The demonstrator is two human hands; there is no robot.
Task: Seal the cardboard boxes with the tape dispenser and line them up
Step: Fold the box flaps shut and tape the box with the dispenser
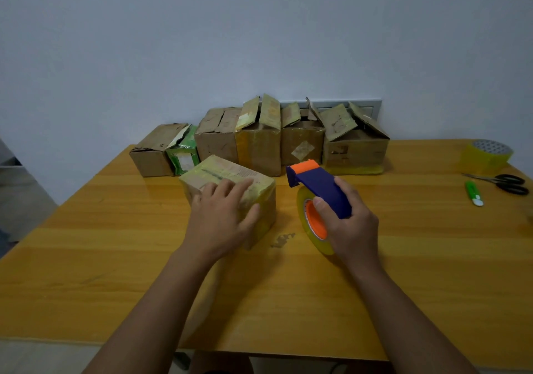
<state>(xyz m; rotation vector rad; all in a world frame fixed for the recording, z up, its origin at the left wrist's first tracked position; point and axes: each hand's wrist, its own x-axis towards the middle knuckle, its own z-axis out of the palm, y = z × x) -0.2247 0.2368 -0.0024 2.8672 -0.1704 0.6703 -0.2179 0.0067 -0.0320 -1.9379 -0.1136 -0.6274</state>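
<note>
My left hand (222, 218) lies flat and spread on top of the small cardboard box wrapped in yellowish tape (230, 183), which sits on the orange-brown wooden desk (115, 258). Just right of that box, my right hand (350, 226) is clamped around the blue and orange tape dispenser (320, 186), its clear tape roll resting on the desk. Behind the box, a row of worn brown cardboard boxes with raised flaps (259, 140) stands against the wall. Well right of it lie a yellow tape roll (486, 157), black scissors (507, 183) and a green utility knife (474, 193).
</note>
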